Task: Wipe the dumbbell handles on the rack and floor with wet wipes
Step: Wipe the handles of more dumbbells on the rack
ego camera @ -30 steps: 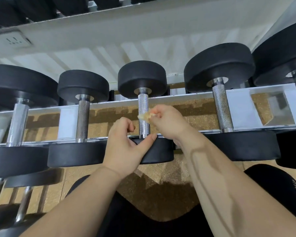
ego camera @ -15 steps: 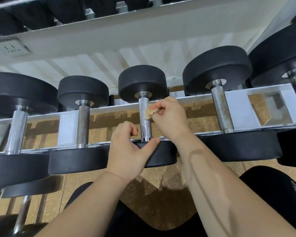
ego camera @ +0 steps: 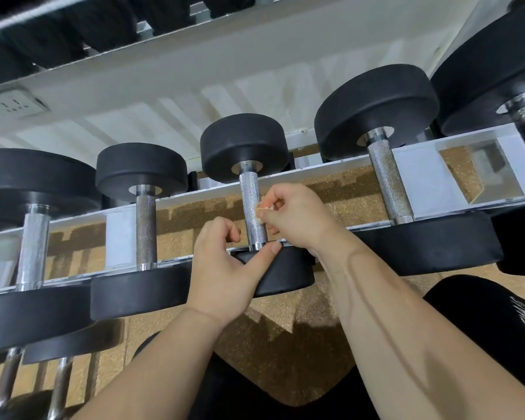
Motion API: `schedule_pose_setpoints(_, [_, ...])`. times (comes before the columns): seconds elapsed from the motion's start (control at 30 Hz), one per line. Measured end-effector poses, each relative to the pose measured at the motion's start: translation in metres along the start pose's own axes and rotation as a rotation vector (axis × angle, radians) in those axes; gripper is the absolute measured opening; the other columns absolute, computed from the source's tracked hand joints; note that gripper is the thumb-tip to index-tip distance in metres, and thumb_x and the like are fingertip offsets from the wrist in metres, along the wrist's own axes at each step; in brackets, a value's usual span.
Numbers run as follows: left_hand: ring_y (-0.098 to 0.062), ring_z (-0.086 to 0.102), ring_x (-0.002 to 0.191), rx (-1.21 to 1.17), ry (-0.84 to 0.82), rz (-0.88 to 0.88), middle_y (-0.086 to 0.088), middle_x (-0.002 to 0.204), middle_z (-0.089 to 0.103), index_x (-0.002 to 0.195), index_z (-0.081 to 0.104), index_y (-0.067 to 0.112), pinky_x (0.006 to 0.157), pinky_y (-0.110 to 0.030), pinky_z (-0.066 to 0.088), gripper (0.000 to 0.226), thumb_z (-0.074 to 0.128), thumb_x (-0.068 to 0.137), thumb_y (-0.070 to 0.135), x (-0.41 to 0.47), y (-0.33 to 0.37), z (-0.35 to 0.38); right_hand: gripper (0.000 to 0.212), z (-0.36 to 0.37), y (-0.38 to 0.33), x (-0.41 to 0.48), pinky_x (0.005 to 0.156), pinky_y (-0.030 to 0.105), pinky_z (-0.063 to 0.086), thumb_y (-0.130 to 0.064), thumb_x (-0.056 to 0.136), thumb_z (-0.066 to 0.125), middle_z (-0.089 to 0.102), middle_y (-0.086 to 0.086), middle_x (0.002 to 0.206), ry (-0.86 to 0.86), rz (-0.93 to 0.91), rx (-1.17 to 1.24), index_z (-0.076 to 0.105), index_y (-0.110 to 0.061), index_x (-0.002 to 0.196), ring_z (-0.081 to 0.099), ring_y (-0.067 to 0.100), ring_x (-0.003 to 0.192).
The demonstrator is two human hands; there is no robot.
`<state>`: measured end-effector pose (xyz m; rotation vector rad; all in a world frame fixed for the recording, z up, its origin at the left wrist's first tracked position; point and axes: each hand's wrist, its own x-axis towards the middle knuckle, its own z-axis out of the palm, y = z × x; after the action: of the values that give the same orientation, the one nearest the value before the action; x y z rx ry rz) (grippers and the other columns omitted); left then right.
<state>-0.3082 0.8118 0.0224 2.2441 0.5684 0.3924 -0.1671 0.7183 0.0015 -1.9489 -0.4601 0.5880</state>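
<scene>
Right now the middle dumbbell (ego camera: 246, 147) lies across the two white rails of the rack (ego camera: 119, 237), and its handle (ego camera: 249, 192) bridges the gap where brown floor (ego camera: 194, 219) shows through. There is room on both sides: the left neighbour (ego camera: 146, 228) and the right neighbour (ego camera: 390, 180) stand well apart from it. The right hand (ego camera: 297, 216) sits in the open gap on the right, between the rails. The near head (ego camera: 285, 274) juts out past the front rail. That right hand has its fingers bunched, pinching a small crumpled wipe (ego camera: 263, 211) against the handle's right flank, about midway along. The left hand (ego camera: 225, 268) clasps the near head from the front. Its thumb lies along the head's top edge just right of the handle's foot, and its fingers curl in just left of it. The count: five dumbbells on this tier, one wipe, two hands, and two lower handles (ego camera: 59, 386) at bottom left.
</scene>
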Motion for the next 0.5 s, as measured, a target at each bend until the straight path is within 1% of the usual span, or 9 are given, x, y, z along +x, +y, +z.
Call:
schedule_pose_setpoints(0.07, [-0.022, 0.047, 0.089, -0.01, -0.008, -0.006, 0.0, 0.086, 0.044, 0.08, 0.038, 0.023, 0.079, -0.03, 0.04, 0.051, 0.07, 0.072, 0.061, 0.001, -0.002, 0.0, 0.012, 0.001, -0.006, 0.011, 0.073, 0.044, 0.06, -0.02, 0.085, 0.071, 0.066, 0.0, 0.072, 0.049, -0.005, 0.007, 0.065, -0.024, 0.076, 0.069, 0.023, 0.069])
schedule_pose_setpoints(0.13, [-0.021, 0.046, 0.089, -0.003, -0.014, -0.006, 0.0, 0.087, 0.044, 0.08, 0.038, 0.023, 0.078, -0.026, 0.039, 0.051, 0.07, 0.072, 0.062, 0.001, -0.002, 0.0, 0.015, 0.001, -0.014, 0.026, 0.074, 0.047, 0.06, -0.021, 0.088, 0.067, 0.067, 0.001, 0.076, 0.106, -0.003, 0.065, 0.063, -0.027, 0.076, 0.069, 0.024, 0.073])
schedule_pose_setpoints(0.2, [-0.019, 0.044, 0.087, -0.001, -0.012, -0.001, 0.002, 0.086, 0.043, 0.08, 0.039, 0.022, 0.075, -0.022, 0.036, 0.051, 0.069, 0.072, 0.062, 0.001, -0.002, -0.001, 0.015, -0.001, -0.018, 0.035, 0.076, 0.048, 0.06, -0.021, 0.091, 0.067, 0.067, 0.003, 0.078, 0.102, -0.003, 0.103, 0.062, -0.027, 0.077, 0.068, 0.024, 0.075])
schedule_pose_setpoints(0.23, [-0.019, 0.044, 0.086, -0.005, -0.012, -0.002, 0.002, 0.086, 0.043, 0.08, 0.039, 0.022, 0.075, -0.022, 0.036, 0.051, 0.069, 0.072, 0.062, 0.001, -0.002, -0.001, 0.015, -0.001, -0.018, 0.035, 0.074, 0.047, 0.061, -0.021, 0.091, 0.068, 0.068, 0.005, 0.078, 0.083, 0.002, 0.118, 0.063, -0.025, 0.078, 0.068, 0.023, 0.071])
schedule_pose_setpoints(0.33, [-0.019, 0.044, 0.086, -0.021, -0.013, -0.01, 0.002, 0.086, 0.043, 0.08, 0.039, 0.021, 0.076, -0.025, 0.037, 0.052, 0.07, 0.072, 0.062, 0.001, -0.003, 0.0, 0.016, -0.003, -0.01, 0.019, 0.062, 0.035, 0.059, -0.013, 0.087, 0.072, 0.067, 0.006, 0.073, 0.007, 0.048, 0.13, 0.064, -0.017, 0.075, 0.062, 0.016, 0.058])
schedule_pose_setpoints(0.43, [-0.021, 0.045, 0.086, -0.014, -0.014, 0.003, -0.001, 0.085, 0.045, 0.08, 0.041, 0.017, 0.076, -0.027, 0.038, 0.054, 0.07, 0.071, 0.063, 0.001, -0.003, 0.0, 0.016, -0.008, -0.006, 0.002, 0.066, 0.035, 0.056, -0.006, 0.078, 0.076, 0.068, 0.006, 0.065, -0.173, 0.118, 0.103, 0.067, -0.014, 0.068, 0.061, 0.016, 0.06])
schedule_pose_setpoints(0.5, [-0.023, 0.047, 0.085, -0.013, -0.011, 0.008, -0.005, 0.085, 0.047, 0.079, 0.042, 0.017, 0.076, -0.03, 0.04, 0.056, 0.071, 0.071, 0.064, 0.002, -0.003, 0.0, 0.016, -0.012, -0.006, -0.008, 0.064, 0.027, 0.055, -0.006, 0.076, 0.076, 0.072, 0.005, 0.073, -0.277, 0.142, -0.017, 0.069, -0.018, 0.067, 0.064, 0.015, 0.066])
